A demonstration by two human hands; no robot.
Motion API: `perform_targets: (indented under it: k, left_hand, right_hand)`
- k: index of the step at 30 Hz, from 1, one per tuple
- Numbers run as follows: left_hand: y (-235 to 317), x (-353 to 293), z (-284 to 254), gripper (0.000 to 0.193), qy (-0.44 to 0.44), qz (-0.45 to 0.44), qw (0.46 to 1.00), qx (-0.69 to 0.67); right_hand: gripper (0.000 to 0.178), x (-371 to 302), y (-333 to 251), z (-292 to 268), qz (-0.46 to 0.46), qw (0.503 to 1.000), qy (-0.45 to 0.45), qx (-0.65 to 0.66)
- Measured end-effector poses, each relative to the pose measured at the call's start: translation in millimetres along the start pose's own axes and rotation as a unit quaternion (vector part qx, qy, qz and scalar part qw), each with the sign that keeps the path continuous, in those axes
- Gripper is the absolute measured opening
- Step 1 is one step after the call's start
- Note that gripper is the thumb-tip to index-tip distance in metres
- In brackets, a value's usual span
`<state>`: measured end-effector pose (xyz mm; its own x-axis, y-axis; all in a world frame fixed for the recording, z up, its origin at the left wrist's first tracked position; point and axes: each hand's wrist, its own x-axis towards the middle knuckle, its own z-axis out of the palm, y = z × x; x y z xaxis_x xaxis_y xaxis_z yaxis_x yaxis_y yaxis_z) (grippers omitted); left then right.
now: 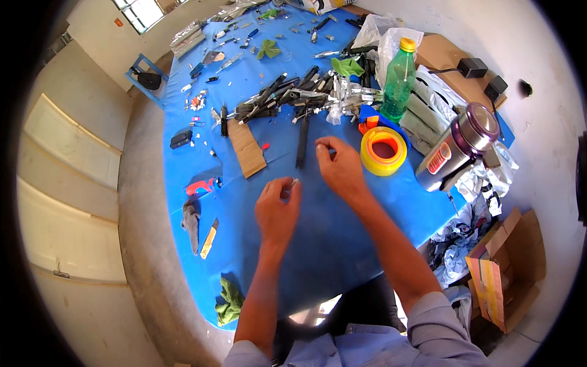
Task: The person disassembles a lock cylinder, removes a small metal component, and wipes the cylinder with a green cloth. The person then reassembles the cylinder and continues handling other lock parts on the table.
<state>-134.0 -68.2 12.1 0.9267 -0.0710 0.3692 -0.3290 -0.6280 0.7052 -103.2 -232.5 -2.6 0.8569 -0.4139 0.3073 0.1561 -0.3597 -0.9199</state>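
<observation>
We can read no words anywhere. We see a red label (438,158) with pale lettering on the steel flask (456,151); far beyond the flask, leftward, lies a printed package (321,5).

At centre right, a green bottle (400,82) with a yellow cap is seen upright, beyond a steel flask (451,153). An open cardboard box (513,278) is placed at lower right. At lower left, a crumpled green cloth (229,304) is seen below a yellow cutter (210,238). At upper left, a black bag (148,80) is framed by blue bars (153,66).
</observation>
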Motion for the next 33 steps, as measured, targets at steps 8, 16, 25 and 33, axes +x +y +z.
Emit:
perform_targets:
  k: [8,16,25,33]
  left_hand:
    - [-18.3,47.8,44.2,0.029,0.023,0.051,0.992,0.116]
    - [-46.1,63.5,52.0,0.017,0.019,-0.062,0.992,-0.104]
    - [-56.4,75.6,19.4,0.022,-0.057,-0.184,0.89,-0.414]
    - [-46.3,73.7,18.3,0.022,-0.136,-0.159,0.885,-0.416]
  right_hand:
    - [0.019,23.2,36.9,44.2,-0.105,0.989,0.087,-0.053]
    - [0.017,23.2,24.5,46.8,-0.09,0.99,0.064,-0.084]
    - [0.019,30.2,24.0,45.7,0.038,0.996,0.014,0.073]
    - [0.03,33.0,16.1,36.5,0.132,0.927,-0.135,0.325]
